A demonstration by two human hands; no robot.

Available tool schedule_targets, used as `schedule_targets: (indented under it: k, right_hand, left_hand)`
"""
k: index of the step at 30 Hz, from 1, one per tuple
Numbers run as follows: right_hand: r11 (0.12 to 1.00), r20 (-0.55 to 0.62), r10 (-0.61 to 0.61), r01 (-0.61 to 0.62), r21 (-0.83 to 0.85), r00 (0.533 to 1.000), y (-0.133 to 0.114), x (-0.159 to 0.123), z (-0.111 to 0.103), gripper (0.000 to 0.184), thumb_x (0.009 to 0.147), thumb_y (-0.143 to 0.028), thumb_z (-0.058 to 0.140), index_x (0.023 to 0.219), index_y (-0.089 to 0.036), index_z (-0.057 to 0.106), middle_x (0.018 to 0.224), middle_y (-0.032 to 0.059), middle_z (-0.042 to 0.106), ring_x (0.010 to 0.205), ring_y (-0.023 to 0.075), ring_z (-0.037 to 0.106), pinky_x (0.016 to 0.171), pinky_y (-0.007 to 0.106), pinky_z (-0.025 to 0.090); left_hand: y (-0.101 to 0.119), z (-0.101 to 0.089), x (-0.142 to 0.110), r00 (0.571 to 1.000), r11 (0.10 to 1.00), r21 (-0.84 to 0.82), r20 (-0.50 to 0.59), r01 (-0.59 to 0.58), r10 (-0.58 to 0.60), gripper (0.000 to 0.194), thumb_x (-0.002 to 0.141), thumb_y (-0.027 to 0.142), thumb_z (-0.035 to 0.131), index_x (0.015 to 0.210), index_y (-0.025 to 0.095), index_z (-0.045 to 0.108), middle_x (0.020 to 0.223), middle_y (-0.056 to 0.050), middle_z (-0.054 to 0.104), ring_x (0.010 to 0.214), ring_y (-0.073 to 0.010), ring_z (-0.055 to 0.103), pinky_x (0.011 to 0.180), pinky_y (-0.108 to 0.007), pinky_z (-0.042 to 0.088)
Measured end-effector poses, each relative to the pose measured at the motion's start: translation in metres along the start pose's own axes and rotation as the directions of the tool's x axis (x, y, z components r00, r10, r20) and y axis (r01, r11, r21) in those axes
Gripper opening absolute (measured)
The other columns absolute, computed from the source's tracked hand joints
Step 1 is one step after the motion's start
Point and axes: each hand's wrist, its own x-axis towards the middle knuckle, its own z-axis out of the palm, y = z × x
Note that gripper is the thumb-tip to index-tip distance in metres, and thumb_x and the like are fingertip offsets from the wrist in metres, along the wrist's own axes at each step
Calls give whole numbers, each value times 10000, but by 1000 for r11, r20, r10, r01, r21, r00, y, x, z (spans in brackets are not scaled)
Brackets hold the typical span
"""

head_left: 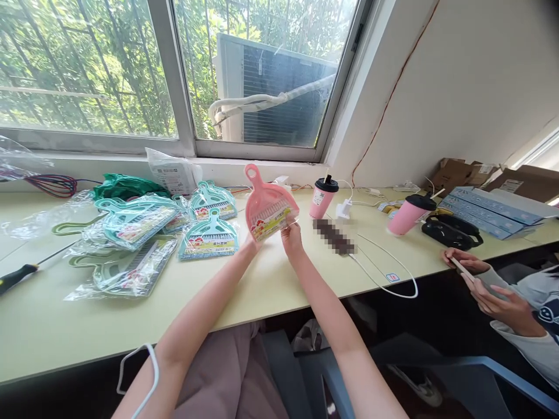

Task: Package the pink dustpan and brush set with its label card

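A pink dustpan and brush set [267,203] stands tilted up above the table, its ringed handle pointing away from me. Its paper label and pale bristles face me. My left hand [253,241] grips its lower left corner, with most fingers hidden behind it. At the lower right edge, my right hand [290,231] is closed on the same set. Just left of my hands lies a turquoise dustpan set [209,237], and another turquoise set [212,201] rests behind it.
Several bagged dustpan sets [131,224] are piled at left, near a screwdriver [20,276]. Two pink cups [322,199] [407,216], a white charger [344,208] with a cable, a black case [452,231] and blue boxes [489,210] stand rightward. Another person's hands [498,297] hold a phone.
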Motion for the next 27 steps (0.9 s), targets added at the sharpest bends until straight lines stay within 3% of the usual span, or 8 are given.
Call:
schedule_targets:
  k: [4,7,9,13,19,27]
  right_hand:
    - [999,-119,-20,16,-35,993,3,4,-7,77,843,-216,616,876,-183,678,860,21,757,910,144,710,836,268,587]
    - [1000,-131,-10,8,-22,991,8,2,-8,73,838,-210,635,889,-182,680,862,16,759,873,131,714,822,248,587]
    - [999,-131,-19,16,-30,991,10,1,-8,87,843,-226,639,905,-185,682,868,11,761,854,126,717,819,243,588]
    - [998,-165,4,-14,-61,986,11,4,-11,111,867,-266,626,914,-185,684,881,20,767,857,130,722,816,246,594]
    - [985,-237,101,-131,-115,966,13,11,-19,149,890,-313,610,918,-184,678,813,16,761,741,136,722,699,248,606]
    - [983,-211,121,-147,-109,970,9,15,-22,130,865,-289,677,919,-172,698,796,17,769,751,138,729,746,260,614]
  left_hand:
    - [22,-21,-16,1000,998,-62,-25,5,-7,741,807,783,489,1262,209,595,1301,-122,653,1259,-348,573,971,-480,525]
    - [24,-30,-31,999,995,91,27,-44,42,739,730,587,741,1343,236,526,1338,-111,630,1252,-343,575,948,-453,531]
    - [18,-32,-35,997,985,155,14,-71,70,799,667,431,825,1368,240,492,1343,-111,627,1239,-336,578,937,-437,533]
    - [9,-36,-32,998,983,180,-34,-45,52,763,663,386,817,1342,222,510,1292,-122,653,1197,-340,596,896,-436,542]
    - [10,-42,-30,1000,984,177,-16,-23,26,827,589,391,871,1313,209,516,1259,-138,666,1181,-356,601,859,-432,545]
    - [12,-40,-32,999,982,185,-25,31,-26,808,586,412,855,1279,207,492,1227,-131,663,1142,-337,618,844,-441,543]
